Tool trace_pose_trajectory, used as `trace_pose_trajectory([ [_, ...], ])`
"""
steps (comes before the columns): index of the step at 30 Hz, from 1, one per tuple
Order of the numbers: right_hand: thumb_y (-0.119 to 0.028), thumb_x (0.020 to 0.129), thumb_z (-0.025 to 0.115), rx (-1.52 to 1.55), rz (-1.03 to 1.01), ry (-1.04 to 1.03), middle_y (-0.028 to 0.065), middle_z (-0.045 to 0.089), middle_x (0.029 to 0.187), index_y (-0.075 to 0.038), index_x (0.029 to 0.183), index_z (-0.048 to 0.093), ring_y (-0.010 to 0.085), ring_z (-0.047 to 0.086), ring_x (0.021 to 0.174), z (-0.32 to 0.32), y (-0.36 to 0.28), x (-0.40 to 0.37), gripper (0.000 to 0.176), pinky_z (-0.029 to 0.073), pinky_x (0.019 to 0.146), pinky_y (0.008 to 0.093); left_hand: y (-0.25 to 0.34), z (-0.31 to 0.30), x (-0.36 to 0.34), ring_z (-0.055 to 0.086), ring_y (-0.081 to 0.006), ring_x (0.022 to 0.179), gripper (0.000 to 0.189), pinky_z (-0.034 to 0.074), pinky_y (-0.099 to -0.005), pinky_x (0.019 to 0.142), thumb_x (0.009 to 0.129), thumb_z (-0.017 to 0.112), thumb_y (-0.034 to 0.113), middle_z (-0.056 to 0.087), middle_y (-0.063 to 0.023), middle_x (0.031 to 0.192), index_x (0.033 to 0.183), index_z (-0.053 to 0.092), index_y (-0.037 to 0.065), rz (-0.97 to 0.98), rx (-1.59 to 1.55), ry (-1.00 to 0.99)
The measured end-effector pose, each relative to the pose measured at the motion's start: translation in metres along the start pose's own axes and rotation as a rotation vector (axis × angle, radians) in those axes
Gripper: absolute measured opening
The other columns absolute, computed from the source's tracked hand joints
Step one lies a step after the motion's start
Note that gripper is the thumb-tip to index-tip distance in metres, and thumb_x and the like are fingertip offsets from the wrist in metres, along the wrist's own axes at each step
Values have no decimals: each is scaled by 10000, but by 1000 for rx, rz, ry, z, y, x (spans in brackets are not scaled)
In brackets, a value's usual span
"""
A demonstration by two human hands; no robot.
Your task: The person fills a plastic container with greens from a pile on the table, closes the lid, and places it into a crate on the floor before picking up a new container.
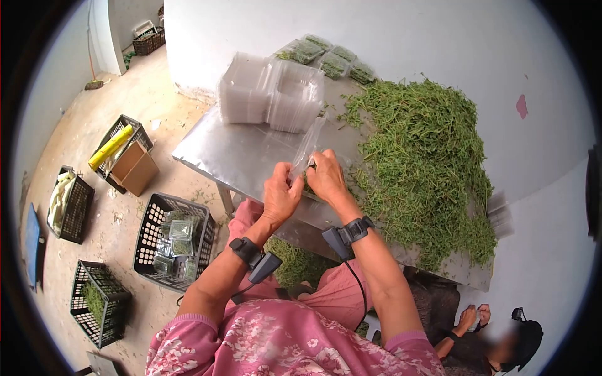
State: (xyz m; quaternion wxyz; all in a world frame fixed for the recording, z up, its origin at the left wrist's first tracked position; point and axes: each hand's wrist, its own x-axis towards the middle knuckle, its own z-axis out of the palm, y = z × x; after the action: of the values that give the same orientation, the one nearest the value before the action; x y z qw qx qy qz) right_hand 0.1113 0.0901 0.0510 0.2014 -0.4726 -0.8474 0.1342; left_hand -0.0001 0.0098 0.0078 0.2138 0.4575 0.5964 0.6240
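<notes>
Plastic (307, 148), clear and thin, is pinched in your left grip (282, 193) at frame centre; your right grip (327, 175) bends in beside it, though you can't quite tell from this view whether it pinches too. You seem to be working its edge two-handed, which calls for light, even pressure. Farther out on the counter (200, 147): stacked containers (269, 93), upper centre; loose greens (420, 163), right.
</notes>
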Motion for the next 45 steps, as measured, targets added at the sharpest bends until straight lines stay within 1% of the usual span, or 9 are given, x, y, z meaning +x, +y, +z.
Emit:
trace_pose_trajectory([
  [7, -70, 806, 663, 356, 92, 145, 150, 675, 743, 0, 918, 621, 308, 670, 702, -15, 7, 8, 139, 522, 663, 381, -1, 0, 1, 603, -280, 569, 246, 483, -376, 568, 833, 668, 135, 592, -156, 652, 1001, 535, 13, 5, -13, 9],
  [17, 34, 782, 595, 98, -230, 260, 158, 660, 956, -32, 953, 634, 322, 638, 883, -43, -2, -6, 187, 503, 744, 393, -3, 1, 1, 596, -281, 565, 250, 479, -375, 564, 833, 657, 125, 585, -151, 648, 1017, 530, 15, 5, -7, 4],
  [20, 44, 775, 572, -92, -347, -83, 163, 650, 1028, -38, 994, 641, 341, 617, 966, -31, 8, -19, 243, 495, 778, 412, -3, 1, 1, 592, -277, 563, 253, 478, -374, 564, 833, 657, 128, 585, -148, 646, 1021, 533, 13, 7, -8, 4],
  [23, 28, 788, 568, 42, -386, -67, 176, 652, 1018, -34, 1042, 636, 357, 625, 943, -36, 11, -24, 270, 500, 769, 419, -1, -1, 1, 591, -261, 559, 252, 477, -369, 562, 835, 655, 126, 586, -143, 642, 1025, 535, 12, -7, 28, -9],
  [27, 23, 793, 573, 251, -148, -37, 203, 647, 1023, 3, 1044, 640, 384, 630, 898, -62, 0, -18, 261, 503, 779, 431, 4, 1, 1, 590, -245, 555, 249, 474, -363, 557, 837, 655, 123, 587, -137, 637, 1025, 536, 12, -24, -6, -6],
  [33, 8, 786, 613, 195, -249, -124, 155, 629, 852, -3, 979, 680, 290, 634, 776, -45, -6, -21, 205, 496, 707, 378, 1, -1, 1, 582, -235, 548, 261, 471, -357, 552, 841, 671, 135, 582, -130, 633, 1028, 538, 10, -7, 24, -8],
  [39, -25, 796, 643, 265, -196, -59, 175, 630, 851, 23, 873, 676, 347, 623, 786, -37, -2, -19, 96, 500, 721, 411, 0, -2, 1, 588, -246, 555, 255, 472, -363, 554, 846, 677, 137, 590, -136, 648, 1016, 536, 11, 14, 22, -4],
  [42, -48, 822, 652, 382, -69, 22, 179, 650, 833, 21, 872, 671, 320, 634, 763, -56, -8, -15, 88, 499, 699, 386, 1, 0, 0, 595, -259, 560, 245, 473, -366, 555, 847, 673, 130, 596, -142, 656, 1009, 534, 10, 6, 21, -8],
  [45, -77, 871, 638, 591, 77, 29, 104, 690, 777, 29, 888, 669, 161, 637, 628, -62, -2, -7, 112, 495, 598, 287, 3, -1, 1, 597, -267, 562, 242, 473, -369, 555, 847, 670, 125, 599, -146, 658, 1009, 533, 9, 1, 20, -14],
])
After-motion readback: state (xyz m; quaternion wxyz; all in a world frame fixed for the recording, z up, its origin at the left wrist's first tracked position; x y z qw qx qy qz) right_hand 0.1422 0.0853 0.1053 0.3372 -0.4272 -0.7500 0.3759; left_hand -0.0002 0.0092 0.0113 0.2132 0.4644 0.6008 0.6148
